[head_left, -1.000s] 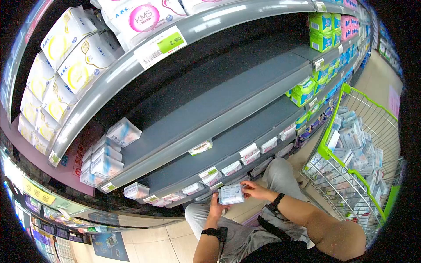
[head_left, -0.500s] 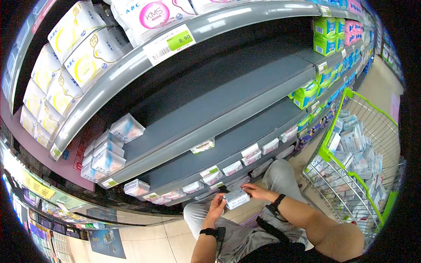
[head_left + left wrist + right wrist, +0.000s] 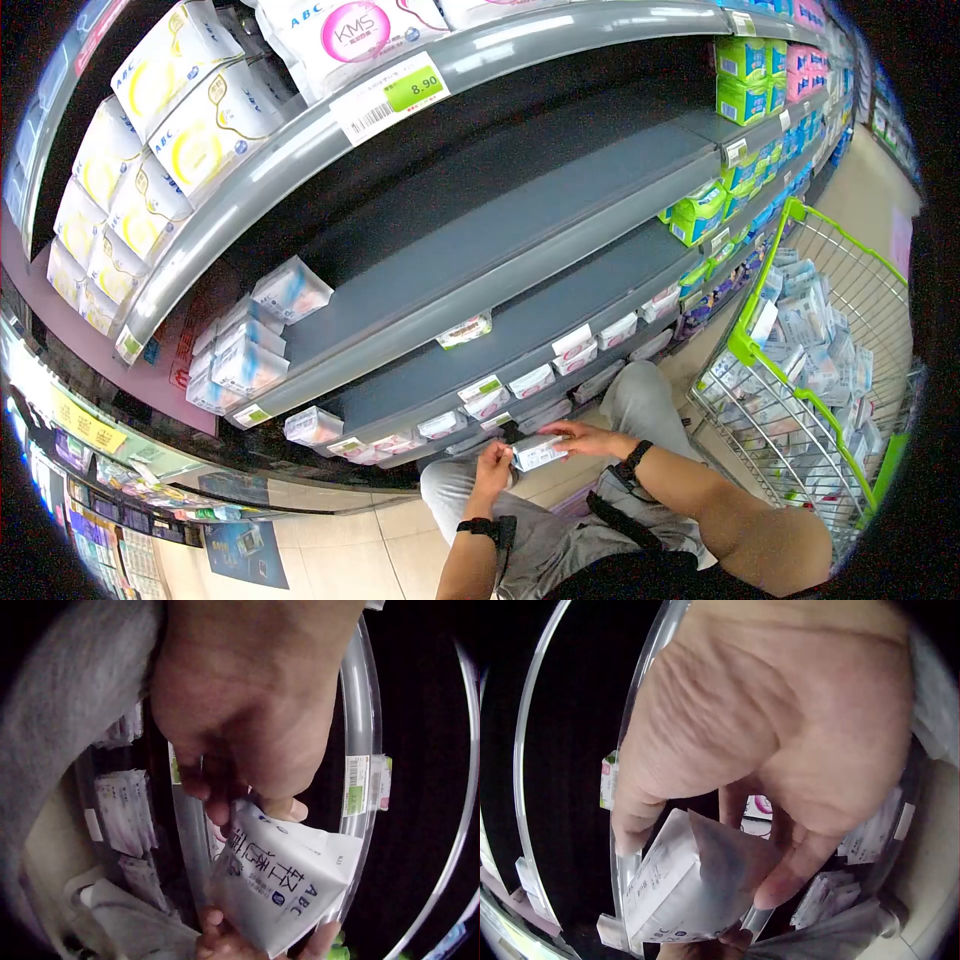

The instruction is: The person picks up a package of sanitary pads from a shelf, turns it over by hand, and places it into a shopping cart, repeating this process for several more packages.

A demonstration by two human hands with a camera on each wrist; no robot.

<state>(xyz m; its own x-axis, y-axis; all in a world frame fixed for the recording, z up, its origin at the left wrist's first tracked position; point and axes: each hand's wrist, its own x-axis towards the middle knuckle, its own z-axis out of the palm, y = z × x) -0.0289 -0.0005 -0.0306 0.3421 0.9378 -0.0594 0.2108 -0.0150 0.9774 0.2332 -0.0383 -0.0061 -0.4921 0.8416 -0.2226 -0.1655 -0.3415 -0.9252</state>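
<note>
A white plastic-wrapped pack of sanitary pads [image 3: 540, 454], printed with ABC and dark characters, is held between both hands over the lap. My left hand [image 3: 493, 466] pinches one end; in the left wrist view its thumb and fingers close on the corner of the pack [image 3: 274, 881]. From the other end my right hand [image 3: 590, 441] grips it. The right wrist view shows the right thumb and fingers spread along two sides of the same pack [image 3: 679, 892], with its folded end seal facing the palm.
Similar packs stand stacked at the left end of a shelf [image 3: 245, 355], and one lies on the shelf below [image 3: 313, 426]. A green-trimmed shopping cart [image 3: 745, 345] heaped with blue-white packs [image 3: 815, 335] stands at the right. Larger ABC packs [image 3: 215, 125] fill the upper left shelf.
The pack has turned from its broad face up to a tilted position. My left hand has moved slightly, its fingers now bunched at the pack's end. The head view has shifted slightly.
</note>
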